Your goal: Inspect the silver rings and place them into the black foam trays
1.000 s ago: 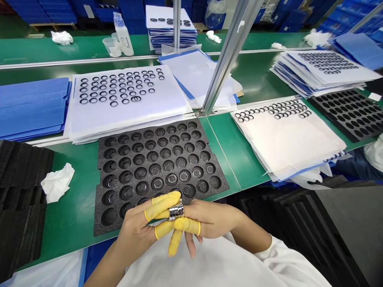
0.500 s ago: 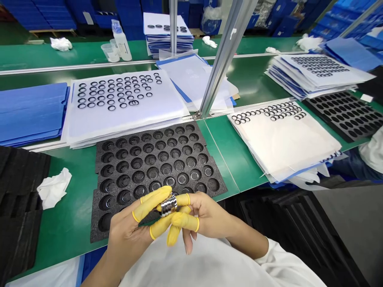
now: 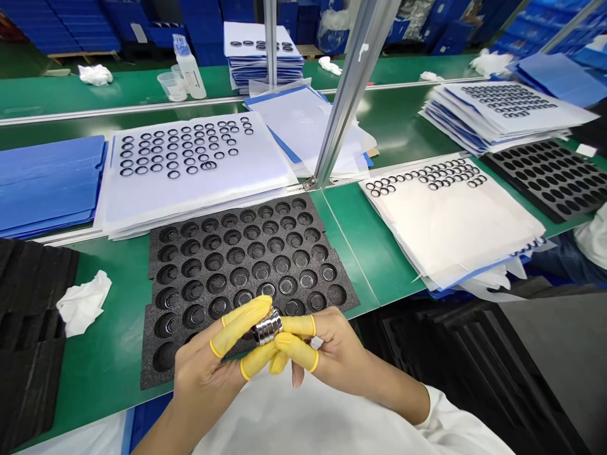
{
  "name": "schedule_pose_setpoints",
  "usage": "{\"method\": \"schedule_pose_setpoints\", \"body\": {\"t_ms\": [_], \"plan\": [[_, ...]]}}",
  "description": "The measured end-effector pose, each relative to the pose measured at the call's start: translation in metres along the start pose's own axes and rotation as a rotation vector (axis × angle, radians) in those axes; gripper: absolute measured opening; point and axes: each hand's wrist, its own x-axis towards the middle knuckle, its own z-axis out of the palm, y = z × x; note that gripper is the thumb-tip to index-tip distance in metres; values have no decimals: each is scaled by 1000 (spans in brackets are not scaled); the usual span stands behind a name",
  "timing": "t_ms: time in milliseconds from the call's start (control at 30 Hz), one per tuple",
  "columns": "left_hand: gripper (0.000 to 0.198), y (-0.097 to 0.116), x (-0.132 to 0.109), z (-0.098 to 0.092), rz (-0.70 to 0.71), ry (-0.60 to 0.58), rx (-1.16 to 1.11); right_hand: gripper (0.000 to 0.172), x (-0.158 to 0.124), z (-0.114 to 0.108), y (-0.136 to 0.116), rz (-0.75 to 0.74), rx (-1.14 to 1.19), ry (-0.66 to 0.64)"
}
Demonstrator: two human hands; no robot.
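Observation:
Both my hands meet over the near edge of a black foam tray [image 3: 199,354] full of round pockets, many holding metal rings. A short stack of shiny metal rings [image 3: 267,328] sits pinched between them. My left hand [image 3: 213,366], with yellow finger cots on thumb and forefinger, is closed around the stack from the left. From the right, my right hand [image 3: 322,354], also in yellow cots, grips the same stack with its fingertips.
White paper sheets with rows of dark rings [image 3: 180,151] lie behind the tray, another set [image 3: 427,177] to the right. A slanted metal post [image 3: 341,101] rises mid-table. Black foam stack [image 3: 28,303] and a crumpled white cloth [image 3: 83,302] at left. Blue sheets [image 3: 47,183] far left.
The hands with the ring stack have shifted slightly left and up over the tray's near edge; the right fingers have curled closer round the stack.

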Motion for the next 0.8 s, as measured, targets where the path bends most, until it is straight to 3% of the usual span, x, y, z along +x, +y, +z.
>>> {"method": "schedule_pose_setpoints", "body": {"t_ms": [267,500,800], "plan": [[60,0,4,5,-61,-7,-23,37,2,-5,3,14,131,55],[62,-2,7,13,-11,10,15,34,3,-12,7,50,221,108],[62,5,28,28,60,16,44,28,4,-20,19,79,305,141]]}}
